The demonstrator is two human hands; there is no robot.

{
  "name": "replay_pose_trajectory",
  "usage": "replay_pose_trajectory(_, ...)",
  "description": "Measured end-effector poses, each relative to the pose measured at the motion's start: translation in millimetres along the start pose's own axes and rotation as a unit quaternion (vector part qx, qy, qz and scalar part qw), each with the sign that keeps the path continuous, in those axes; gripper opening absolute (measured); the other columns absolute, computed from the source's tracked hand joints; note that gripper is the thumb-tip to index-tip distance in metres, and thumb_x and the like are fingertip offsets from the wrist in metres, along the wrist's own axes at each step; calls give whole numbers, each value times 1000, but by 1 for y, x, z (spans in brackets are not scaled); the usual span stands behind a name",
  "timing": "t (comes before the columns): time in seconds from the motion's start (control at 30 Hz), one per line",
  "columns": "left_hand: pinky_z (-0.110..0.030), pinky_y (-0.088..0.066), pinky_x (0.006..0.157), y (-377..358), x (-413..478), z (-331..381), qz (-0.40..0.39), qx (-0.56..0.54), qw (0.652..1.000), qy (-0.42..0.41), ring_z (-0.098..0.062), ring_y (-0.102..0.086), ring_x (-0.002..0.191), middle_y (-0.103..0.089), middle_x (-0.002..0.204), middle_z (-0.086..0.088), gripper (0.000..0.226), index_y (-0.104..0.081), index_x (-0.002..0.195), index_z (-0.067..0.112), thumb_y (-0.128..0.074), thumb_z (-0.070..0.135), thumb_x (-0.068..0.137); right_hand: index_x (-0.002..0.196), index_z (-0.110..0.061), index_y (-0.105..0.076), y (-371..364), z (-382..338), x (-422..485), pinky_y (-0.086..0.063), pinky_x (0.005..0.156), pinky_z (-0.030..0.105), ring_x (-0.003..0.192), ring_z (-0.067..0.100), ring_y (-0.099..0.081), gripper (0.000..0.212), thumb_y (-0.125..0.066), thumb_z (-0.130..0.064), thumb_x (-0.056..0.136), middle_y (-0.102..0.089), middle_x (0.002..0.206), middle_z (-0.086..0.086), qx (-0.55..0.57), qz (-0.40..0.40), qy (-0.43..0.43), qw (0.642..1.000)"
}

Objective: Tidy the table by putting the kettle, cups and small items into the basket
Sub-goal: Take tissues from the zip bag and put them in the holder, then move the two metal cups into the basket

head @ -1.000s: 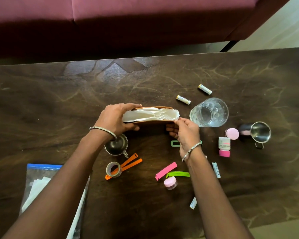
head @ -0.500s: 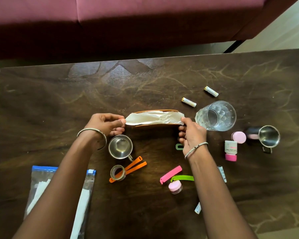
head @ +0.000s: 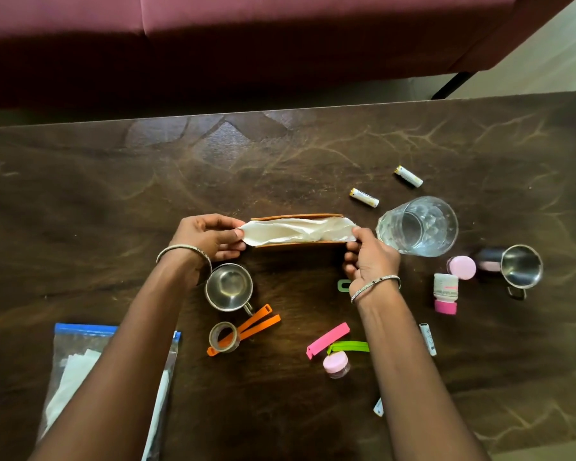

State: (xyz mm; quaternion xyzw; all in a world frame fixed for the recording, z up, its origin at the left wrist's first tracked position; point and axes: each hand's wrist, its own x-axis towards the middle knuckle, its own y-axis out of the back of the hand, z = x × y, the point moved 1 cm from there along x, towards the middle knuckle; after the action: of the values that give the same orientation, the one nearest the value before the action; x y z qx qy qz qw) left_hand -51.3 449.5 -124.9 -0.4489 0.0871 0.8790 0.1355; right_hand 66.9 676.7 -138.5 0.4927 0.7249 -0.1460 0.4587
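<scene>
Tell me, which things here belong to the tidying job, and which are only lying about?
For the job: basket, held by left hand and right hand; two steel cups; glass; two batteries; clips; pink-lidded jars; small bottle; tape roll.
Probably just lying about: zip bag; sofa behind. No kettle is visible.

Dark wooden table (head: 113, 201): glass (head: 418, 226) right of centre, steel cup (head: 229, 287) left of centre, steel mug (head: 521, 267) far right, pink clip (head: 328, 340) beside green clip (head: 351, 346) lower centre, zip bag (head: 77, 354) lower left
</scene>
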Motion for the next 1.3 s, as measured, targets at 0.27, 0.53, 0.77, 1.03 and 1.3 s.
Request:
replay_pose_trajectory(0.27, -21, -58, 53, 0, 4, -1, -12, 22, 1000, 18, -18, -74, 67, -75, 82, -19, 11, -75, 90, 9, -68, 2, 86, 75, -15, -67, -2, 1, 1, -36, 34, 16, 35, 1, -50, 15, -72, -26, 84, -60, 44, -9, 8, 19, -3, 1000)
replay_pose_trajectory(0.53, -19, -55, 51, 1, 4, 0, -23, 48, 999, 13, -19, -74, 71, -76, 84, -17, 8, -75, 88, 13, -71, 6, 85, 75, -16, -69, -2, 1, 0, -37, 35, 15, 36, 1, -54, 15, -75, -26, 84, -63, 46, -9, 20, 36, -6, 999)
replay_pose_trajectory(0.77, -25, -57, 61, 0, 5, -1, 36, 95, 995, -15, -21, -74, 75, -76, 77, -10, 6, -75, 83, 14, -79, 15, 78, 71, -15, -69, -4, 0, -2, -35, 35, 14, 37, 1, -53, 16, -74, -23, 85, -61, 45, -9, 31, 26, -1, 999)
replay_pose_trajectory(1.03, -20, -58, 58, 10, 4, -6, 16, 41, 999, -10, -19, -74, 74, -76, 84, -13, 9, -74, 87, 9, -75, 17, 83, 72, -13, -68, -3, -3, -8, -37, 35, 14, 37, 1, -55, 17, -74, -18, 86, -62, 45, -8, 58, 16, -7, 998)
replay_pose_trajectory(1.3, -34, -59, 74, 32, -37, -22, 153, 141, 962, -175, -22, -72, 76, -73, 81, -8, 27, -68, 98, 13, -42, 7, 100, 77, -11, -66, 4, -1, -24, -39, 36, 14, 39, 3, -57, 14, -74, -15, 88, -63, 49, -3, 116, -7, -5, 993)
